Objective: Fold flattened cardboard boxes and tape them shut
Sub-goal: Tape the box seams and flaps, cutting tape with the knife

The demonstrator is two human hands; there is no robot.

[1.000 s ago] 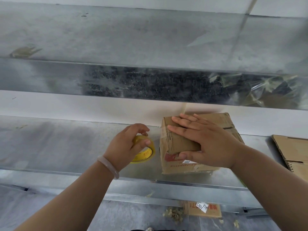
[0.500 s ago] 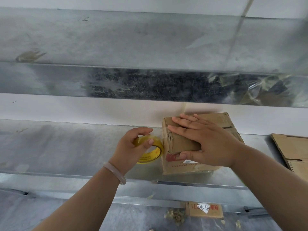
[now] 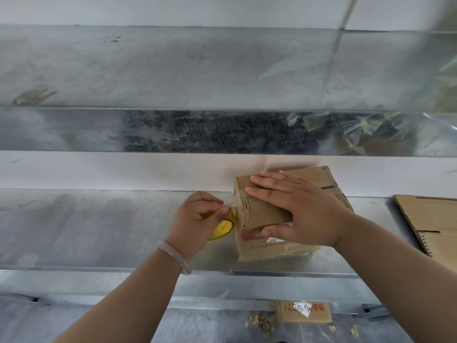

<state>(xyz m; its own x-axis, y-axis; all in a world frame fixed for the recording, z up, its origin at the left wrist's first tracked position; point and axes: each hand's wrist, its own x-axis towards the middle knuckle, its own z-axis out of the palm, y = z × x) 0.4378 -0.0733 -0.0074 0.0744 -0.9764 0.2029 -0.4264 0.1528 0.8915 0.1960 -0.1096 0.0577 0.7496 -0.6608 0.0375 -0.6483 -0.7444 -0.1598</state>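
A small folded cardboard box (image 3: 267, 248) with red print stands on the metal shelf (image 3: 99, 224). My right hand (image 3: 296, 209) lies flat over its top, fingers straight, thumb against the front face. My left hand (image 3: 197, 219) grips a yellow roll of clear tape (image 3: 222, 230) right beside the box's left side. A short stretch of clear tape (image 3: 233, 203) runs from the roll to the box's upper left edge. Most of the roll is hidden behind my fingers.
A flattened cardboard box (image 3: 435, 224) lies on the shelf at the right. An upper metal shelf (image 3: 197, 70) overhangs behind. Below the shelf edge, a small cardboard piece with a white label (image 3: 303, 314) and scraps lie on the floor.
My left hand has carried the tape roll rightward until it meets the box's left side, and clear tape now reaches the box edge. My right hand has stayed on the top.
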